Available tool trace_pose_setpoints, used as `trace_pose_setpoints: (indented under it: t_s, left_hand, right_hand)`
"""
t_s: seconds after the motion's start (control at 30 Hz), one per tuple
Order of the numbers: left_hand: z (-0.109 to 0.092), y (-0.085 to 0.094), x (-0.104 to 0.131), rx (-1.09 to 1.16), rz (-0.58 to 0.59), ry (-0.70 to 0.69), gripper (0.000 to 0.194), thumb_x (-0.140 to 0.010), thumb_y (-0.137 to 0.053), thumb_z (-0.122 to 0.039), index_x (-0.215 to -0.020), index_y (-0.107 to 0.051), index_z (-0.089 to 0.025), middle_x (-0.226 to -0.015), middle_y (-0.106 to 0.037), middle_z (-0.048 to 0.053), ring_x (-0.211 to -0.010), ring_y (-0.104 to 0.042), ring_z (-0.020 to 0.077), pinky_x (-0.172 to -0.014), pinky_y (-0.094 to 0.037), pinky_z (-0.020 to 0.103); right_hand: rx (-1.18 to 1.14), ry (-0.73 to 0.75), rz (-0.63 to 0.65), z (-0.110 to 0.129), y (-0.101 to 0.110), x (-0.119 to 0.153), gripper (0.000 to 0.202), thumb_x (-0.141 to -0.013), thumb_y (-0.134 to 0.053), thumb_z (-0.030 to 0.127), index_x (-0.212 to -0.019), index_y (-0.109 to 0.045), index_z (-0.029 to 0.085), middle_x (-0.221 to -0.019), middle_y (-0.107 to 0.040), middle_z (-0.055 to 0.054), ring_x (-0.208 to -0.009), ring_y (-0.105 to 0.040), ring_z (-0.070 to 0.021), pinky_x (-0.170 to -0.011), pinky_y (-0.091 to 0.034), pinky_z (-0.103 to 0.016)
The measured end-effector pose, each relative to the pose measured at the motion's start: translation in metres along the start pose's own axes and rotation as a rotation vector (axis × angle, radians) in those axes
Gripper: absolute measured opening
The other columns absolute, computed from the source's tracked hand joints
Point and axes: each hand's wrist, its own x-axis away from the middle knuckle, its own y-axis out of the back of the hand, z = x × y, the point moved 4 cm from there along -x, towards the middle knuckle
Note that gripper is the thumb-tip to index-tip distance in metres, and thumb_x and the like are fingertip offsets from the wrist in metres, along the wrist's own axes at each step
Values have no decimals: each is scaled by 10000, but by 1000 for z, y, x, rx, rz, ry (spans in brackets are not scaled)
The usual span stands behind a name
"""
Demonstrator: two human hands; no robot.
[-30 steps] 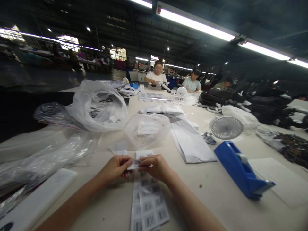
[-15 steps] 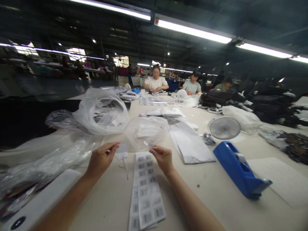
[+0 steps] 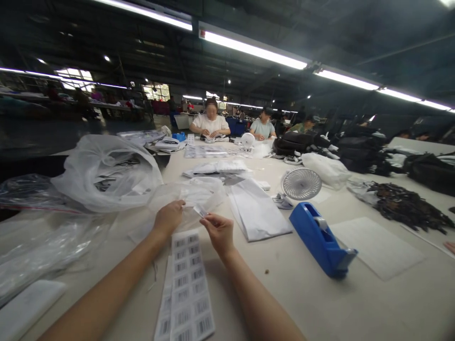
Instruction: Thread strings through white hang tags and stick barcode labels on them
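In my right hand, thumb and fingers pinch a small white barcode label that sticks out to the upper left. My left hand has its fingers closed at the near edge of a thin clear plastic bag; whether they grip the film is hidden. White pieces show inside that bag. Below and between my hands lie barcode sticker sheets, overlapping on the table. A white tag with a string lies partly behind my left forearm.
A large clear bag of tags stands at the left, with loose plastic film before it. Rightward are folded white sheets, a small fan, a blue tape dispenser and black straps. Co-workers sit across the table.
My left hand has moved right and forward, from beside the string tag to the clear bag's edge. My right hand still pinches the label. The camera has turned slightly right.
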Motion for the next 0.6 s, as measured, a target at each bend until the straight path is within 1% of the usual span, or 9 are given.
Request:
trace_pose_setpoints:
  t_s: [0.1, 0.17, 0.23, 0.3, 0.33, 0.4, 0.47, 0.53, 0.6]
  left_hand:
    - [8, 8, 33, 134, -41, 24, 357, -872, -594, -297, -1186, -713, -175, -987, -775, 88, -915, -750, 240, -880, -595, 332]
    - [15, 15, 57, 375, -57, 96, 424, -855, -650, -347, -1234, -678, -159, -932, -739, 47, -849, -749, 199, -809, -621, 290]
    - [22, 19, 78, 746, -57, 232, 450, -784, -750, -283, -1211, -684, -160, -863, -699, 0, -806, -746, 164, -784, -630, 247]
    - [27, 21, 94, 1080, -41, 407, 449, -716, -797, -138, -1154, -703, -160, -809, -687, -23, -761, -738, 131, -769, -628, 201]
    - [28, 21, 99, 1175, -20, 477, 428, -714, -782, -74, -1129, -708, -152, -810, -701, -15, -746, -735, 118, -761, -625, 179]
    - [26, 21, 105, 1286, 37, 562, 360, -757, -719, 7, -1094, -712, -121, -878, -751, 35, -754, -741, 109, -760, -623, 157]
    - [21, 21, 107, 1338, 86, 607, 305, -808, -655, 44, -1073, -703, -100, -936, -775, 84, -777, -756, 120, -766, -629, 161]
    - [17, 18, 110, 1360, 117, 666, 309, -821, -616, 76, -1064, -675, -106, -927, -784, 106, -788, -771, 141, -764, -637, 181]
    - [13, 14, 115, 1376, 158, 715, 345, -798, -620, 100, -1059, -645, -124, -907, -786, 106, -813, -783, 165, -768, -644, 202]
  right_hand:
    - [-35, -58, -42, -3, 0, -3, 130, -759, -816, 344, -769, -834, 215, -788, -801, -48, -860, -766, -272, -855, -595, -367]
    - [-89, -137, -74, -5, 0, -3, 191, -741, -821, 377, -761, -826, 187, -773, -791, -55, -727, -737, -235, -724, -602, -341]
    - [-151, -224, -103, -7, -1, -2, 251, -713, -836, 408, -764, -818, 163, -751, -777, -60, -643, -698, -202, -602, -580, -303]
    - [-197, -291, -122, -7, -2, 1, 287, -691, -851, 423, -772, -812, 150, -716, -760, -58, -635, -690, -189, -556, -562, -274]
    - [-212, -315, -124, -6, -2, 2, 298, -686, -857, 428, -774, -809, 148, -698, -751, -56, -649, -697, -190, -555, -560, -265]
    - [-232, -349, -114, -4, -3, 5, 320, -672, -870, 442, -773, -804, 146, -691, -746, -58, -678, -713, -196, -560, -561, -259]
    - [-243, -384, -82, -2, -6, 8, 342, -649, -887, 456, -764, -800, 146, -697, -747, -64, -691, -720, -202, -562, -561, -260]
    - [-245, -438, -29, -1, -10, 13, 359, -627, -900, 464, -749, -796, 143, -690, -742, -65, -688, -717, -198, -569, -560, -259]
    - [-249, -511, 32, -3, -17, 17, 378, -612, -907, 472, -747, -795, 137, -682, -735, -66, -693, -717, -195, -579, -556, -254]
